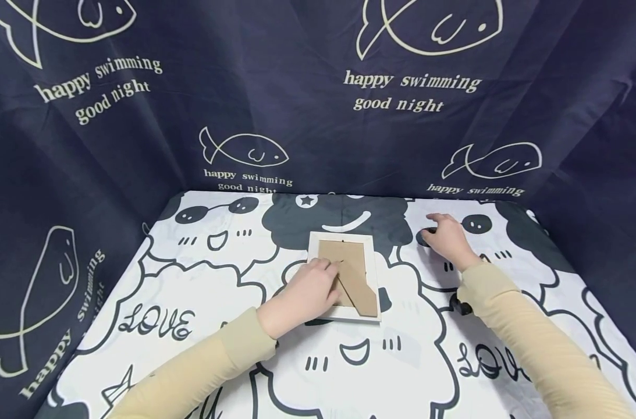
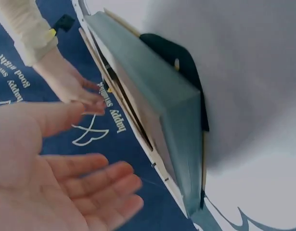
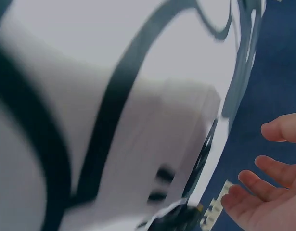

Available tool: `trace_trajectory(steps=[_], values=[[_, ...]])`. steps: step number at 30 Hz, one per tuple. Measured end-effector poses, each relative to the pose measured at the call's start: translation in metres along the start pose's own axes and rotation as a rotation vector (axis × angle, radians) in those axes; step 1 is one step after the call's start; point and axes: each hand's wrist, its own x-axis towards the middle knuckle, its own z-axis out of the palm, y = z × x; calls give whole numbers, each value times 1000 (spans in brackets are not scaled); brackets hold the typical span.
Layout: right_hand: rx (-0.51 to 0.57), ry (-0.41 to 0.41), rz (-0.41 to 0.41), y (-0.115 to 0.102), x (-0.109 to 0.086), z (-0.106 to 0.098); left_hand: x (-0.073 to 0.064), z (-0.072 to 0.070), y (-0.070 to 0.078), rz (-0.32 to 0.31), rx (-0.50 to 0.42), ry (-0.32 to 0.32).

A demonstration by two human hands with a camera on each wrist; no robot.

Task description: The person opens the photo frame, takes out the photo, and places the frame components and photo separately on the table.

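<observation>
A white picture frame (image 1: 370,256) lies on the cloth with its brown backing board (image 1: 325,248) facing up. The brown stand leg (image 1: 358,285) runs slantwise across that board to the lower right corner. My left hand (image 1: 303,295) is over the frame's left side, covering part of its edge. In the left wrist view the left fingers (image 2: 102,185) are loosely extended beside the frame's side (image 2: 179,144), with nothing held. To the right, away from the frame, my right hand (image 1: 450,240) hovers over the cloth, fingers relaxed and parted, holding nothing.
A white cloth (image 1: 401,378) with black cartoon clouds, faces and LOVE lettering covers the table. Dark blue curtains (image 1: 318,116) printed with fish and words stand behind it and at both sides. A small black object (image 1: 460,304) sits at the right cuff.
</observation>
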Motion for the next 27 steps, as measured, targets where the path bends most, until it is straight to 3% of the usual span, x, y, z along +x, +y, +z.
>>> trace_trajectory(steps=[9,15,22,27], values=[[128,-103,-10,-36,-6,14,10,11,4,223,-11,-98],[168,-154,-20,-51,-7,26,17,18,3,373,-27,-118],[212,-172,-55,-67,-7,42,19,21,9,388,13,-169],[201,-186,-66,-73,-1,53,22,25,10,405,47,-171]])
